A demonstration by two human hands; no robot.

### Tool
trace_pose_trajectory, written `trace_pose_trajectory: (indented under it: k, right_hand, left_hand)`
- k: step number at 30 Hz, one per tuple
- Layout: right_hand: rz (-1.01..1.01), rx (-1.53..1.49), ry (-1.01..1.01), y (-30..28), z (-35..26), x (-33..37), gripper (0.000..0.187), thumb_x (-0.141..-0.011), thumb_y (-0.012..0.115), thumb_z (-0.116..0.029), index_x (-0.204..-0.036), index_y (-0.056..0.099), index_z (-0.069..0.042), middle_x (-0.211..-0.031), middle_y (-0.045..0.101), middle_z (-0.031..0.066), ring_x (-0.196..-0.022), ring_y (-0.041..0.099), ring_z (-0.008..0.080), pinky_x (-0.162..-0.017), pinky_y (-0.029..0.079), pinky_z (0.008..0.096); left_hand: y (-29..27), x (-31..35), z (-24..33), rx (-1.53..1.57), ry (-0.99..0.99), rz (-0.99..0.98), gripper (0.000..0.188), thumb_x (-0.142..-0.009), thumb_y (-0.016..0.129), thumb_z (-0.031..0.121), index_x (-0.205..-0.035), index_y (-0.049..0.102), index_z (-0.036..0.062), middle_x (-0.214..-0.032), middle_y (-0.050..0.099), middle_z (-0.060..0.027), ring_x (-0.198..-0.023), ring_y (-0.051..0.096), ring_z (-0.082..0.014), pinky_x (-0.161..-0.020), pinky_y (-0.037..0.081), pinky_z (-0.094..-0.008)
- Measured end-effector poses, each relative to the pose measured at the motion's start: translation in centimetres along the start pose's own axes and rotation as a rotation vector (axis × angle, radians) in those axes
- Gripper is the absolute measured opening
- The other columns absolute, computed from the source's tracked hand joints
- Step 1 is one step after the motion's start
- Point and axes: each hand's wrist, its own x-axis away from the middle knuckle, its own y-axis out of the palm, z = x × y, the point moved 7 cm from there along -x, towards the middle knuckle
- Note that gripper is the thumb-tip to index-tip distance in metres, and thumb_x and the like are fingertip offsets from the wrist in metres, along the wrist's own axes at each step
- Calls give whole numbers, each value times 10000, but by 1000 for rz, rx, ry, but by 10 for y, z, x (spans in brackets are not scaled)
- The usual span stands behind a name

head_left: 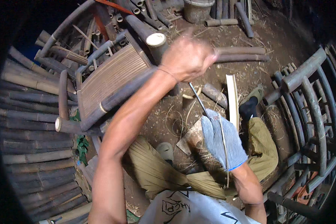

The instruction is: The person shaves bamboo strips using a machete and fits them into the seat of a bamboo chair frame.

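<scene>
Splitting step, we judge. Our left hand [186, 58], bare, raised at 12 o'clock, is clenched on a blade [200, 101]. Our gloved right hand [224, 140], at 4 o'clock, is closed round a thin pale bamboo sliver [225, 164] upright over the chopping block [196, 143]. Next stroke needs steady aim.

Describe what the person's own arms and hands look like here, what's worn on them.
The left hand is bare, with a thin band or string around the wrist, and the forearm has no sleeve. The right hand wears a grey-blue knitted work glove with a blue-edged cuff; that forearm is bare too.
</scene>
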Motion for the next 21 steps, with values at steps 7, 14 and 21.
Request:
trace_pose_trajectory:
  k: [7,14,21]
  right_hand:
    - [-135,-85,121,6,36,-22,275,-1011,498,-214,-875,610,-3,-811,647,270,-786,653,444,-678,507,535]
    - [-334,-135,426,17,82,-40,336,-1001,486,-252,-1003,599,65,-881,642,323,-846,620,517,-736,493,549]
    - [-189,240,249,14,69,-60,363,-1009,492,-277,-899,650,31,-872,666,304,-823,657,496,-743,531,556]
  left_hand:
    - [-1,-12,-3,258,-131,61,541,-996,509,529,-975,742,41,-963,720,-235,-1023,683,-386,-909,551,-481]
    - [37,7,26,125,-117,242,314,-945,623,320,-862,676,22,-860,702,-191,-851,693,-378,-797,549,-506]
    - [54,0,11,-105,33,612,257,-940,676,316,-761,645,135,-700,615,-50,-694,610,-244,-686,394,-384]
